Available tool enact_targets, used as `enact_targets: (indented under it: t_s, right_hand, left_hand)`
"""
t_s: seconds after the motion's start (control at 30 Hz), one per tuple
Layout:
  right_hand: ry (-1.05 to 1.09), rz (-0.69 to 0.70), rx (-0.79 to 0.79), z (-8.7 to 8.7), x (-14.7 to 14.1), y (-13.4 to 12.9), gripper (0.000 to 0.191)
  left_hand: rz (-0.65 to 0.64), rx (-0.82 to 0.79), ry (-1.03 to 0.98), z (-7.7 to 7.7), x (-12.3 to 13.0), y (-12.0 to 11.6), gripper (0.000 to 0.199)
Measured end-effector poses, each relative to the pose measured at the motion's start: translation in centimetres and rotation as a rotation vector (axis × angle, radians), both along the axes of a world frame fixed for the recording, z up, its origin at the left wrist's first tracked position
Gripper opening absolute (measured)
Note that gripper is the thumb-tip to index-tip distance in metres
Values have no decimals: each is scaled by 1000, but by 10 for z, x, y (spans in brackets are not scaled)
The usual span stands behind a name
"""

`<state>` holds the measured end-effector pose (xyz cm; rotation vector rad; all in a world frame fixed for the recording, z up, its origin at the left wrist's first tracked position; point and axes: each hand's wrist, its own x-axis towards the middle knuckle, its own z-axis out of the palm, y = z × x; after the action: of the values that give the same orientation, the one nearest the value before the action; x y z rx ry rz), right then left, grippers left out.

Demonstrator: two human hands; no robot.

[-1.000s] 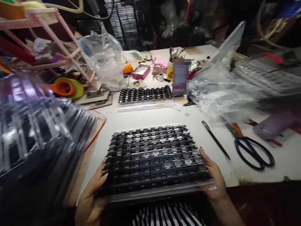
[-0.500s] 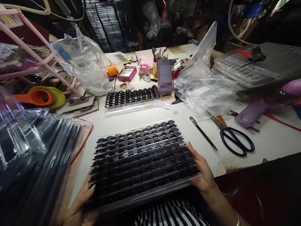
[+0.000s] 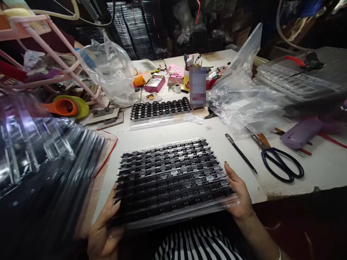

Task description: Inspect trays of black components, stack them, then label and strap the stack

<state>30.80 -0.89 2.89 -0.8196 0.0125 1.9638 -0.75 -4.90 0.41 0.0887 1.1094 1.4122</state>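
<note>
With the left hand (image 3: 104, 231) and right hand (image 3: 238, 195) each closed on an edge of the loaded tray (image 3: 173, 180) at lower centre, overhanging the desk (image 3: 168, 131), any tilt risks spilling its black parts.

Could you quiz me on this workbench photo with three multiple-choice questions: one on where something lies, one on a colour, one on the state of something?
1. Where do the scissors lie?
A. Right of the big tray, on the table
B. Inside the plastic bag
C. On the pink rack

2. What colour is the tape dispenser at the left?
A. Blue
B. Orange
C. White

3. How is the big tray of black parts held?
A. By one hand only
B. Untouched, flat on the table
C. By both hands, one at each side

Answers:
1. A, the scissors rest on the white table beside a black pen.
2. B, its body is plainly orange.
3. C, the left hand grips the left edge, the right hand the right edge.
</note>
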Motion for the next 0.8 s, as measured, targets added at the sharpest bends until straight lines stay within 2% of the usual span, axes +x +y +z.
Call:
enact_targets:
  t_s: [0.17, 0.4, 0.67, 0.73, 0.8]
  right_hand:
    - [-74, -82, -34, -1, 6, -8, 42]
    - [-177, -119, -64, -8, 15, -17, 37]
    - [-110, -121, -119, -3, 9, -10, 27]
    - [-171, -124, -96, -1, 6, -11, 27]
    - [-327, -186, -34, 0, 4, -14, 28]
  left_hand:
    - [-65, 74, -12, 1, 3, 0, 61]
    - [-202, 143, -15, 16, 11, 7, 62]
    - [-164, 94, -33, 17, 10, 5, 58]
    - [-156, 64, -8, 18, 10, 5, 56]
    - [-82, 42, 86, 19, 12, 6, 50]
